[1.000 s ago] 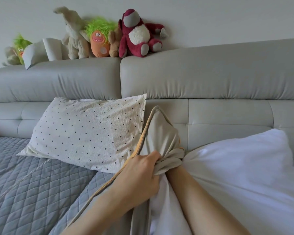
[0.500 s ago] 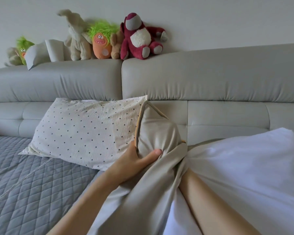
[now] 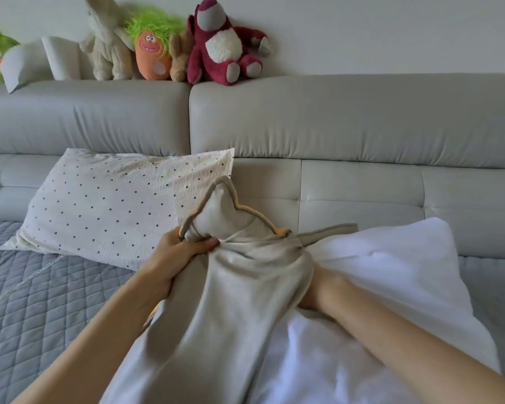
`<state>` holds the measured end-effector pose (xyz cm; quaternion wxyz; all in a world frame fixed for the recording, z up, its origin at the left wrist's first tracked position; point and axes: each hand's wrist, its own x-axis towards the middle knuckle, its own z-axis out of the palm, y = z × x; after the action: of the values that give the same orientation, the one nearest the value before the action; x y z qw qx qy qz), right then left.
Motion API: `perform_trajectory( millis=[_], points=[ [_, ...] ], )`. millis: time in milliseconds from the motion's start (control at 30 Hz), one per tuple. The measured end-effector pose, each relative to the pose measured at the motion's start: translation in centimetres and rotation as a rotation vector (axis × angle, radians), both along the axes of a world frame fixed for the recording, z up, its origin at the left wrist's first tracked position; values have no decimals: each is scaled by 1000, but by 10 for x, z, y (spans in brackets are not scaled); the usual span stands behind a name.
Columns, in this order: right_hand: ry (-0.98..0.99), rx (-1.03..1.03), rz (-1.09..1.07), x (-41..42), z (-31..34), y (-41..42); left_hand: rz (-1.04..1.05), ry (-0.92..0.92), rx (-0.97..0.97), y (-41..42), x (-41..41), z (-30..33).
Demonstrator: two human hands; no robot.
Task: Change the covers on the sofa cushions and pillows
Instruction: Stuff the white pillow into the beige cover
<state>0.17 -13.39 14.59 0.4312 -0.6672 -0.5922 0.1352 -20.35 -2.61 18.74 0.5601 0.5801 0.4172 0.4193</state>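
Observation:
A beige pillow cover [image 3: 233, 290] with an orange piped edge lies bunched over the near end of a bare white pillow [image 3: 391, 275] on the sofa seat. My left hand [image 3: 175, 258] grips a gathered corner of the cover, fingers curled round the fabric. My right hand [image 3: 321, 290] reaches under the cover's edge against the white pillow; its fingers are hidden by the cloth. A dotted cream pillow [image 3: 114, 205] leans against the sofa back at the left.
The grey sofa backrest [image 3: 347, 121] runs across the view, with several plush toys [image 3: 222, 45] on its top ledge. A grey quilted throw [image 3: 32, 301] covers the seat at the left.
The cover has been pulled lower and further over the white pillow. My left hand has regripped the cover's corner, and my right wrist now shows below the cloth edge.

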Motion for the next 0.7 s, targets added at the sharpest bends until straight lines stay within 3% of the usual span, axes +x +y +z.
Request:
perform_trajectory(
  millis=[33,67,100,133,167,267,367,433,500,600,700],
  points=[
    [-79,133,76,1,-2,-4,55,-30,-7,4,-6,-1],
    [-230,129,225,6,-6,-7,99,-48,-7,10,-12,-4],
    [-458,2,222,13,-6,-15,120,-50,-5,13,-16,-6],
    [-540,29,212,28,-4,-23,119,-44,-4,16,-17,-9],
    [-573,181,133,49,-9,-21,103,-30,-1,17,-16,-12],
    [-507,172,-72,86,11,-14,4,-12,41,19,-4,-11],
    [-540,-107,-107,105,32,2,-108,-34,73,17,2,5],
    [-449,-323,-93,105,38,9,-152,-39,93,20,4,16],
    [-322,-413,-89,95,41,6,-110,-16,155,32,13,26],
    [-474,-376,-123,79,40,-10,58,199,466,64,51,36],
    [-515,-306,-262,74,32,-33,-42,422,659,89,101,26]
  ],
)
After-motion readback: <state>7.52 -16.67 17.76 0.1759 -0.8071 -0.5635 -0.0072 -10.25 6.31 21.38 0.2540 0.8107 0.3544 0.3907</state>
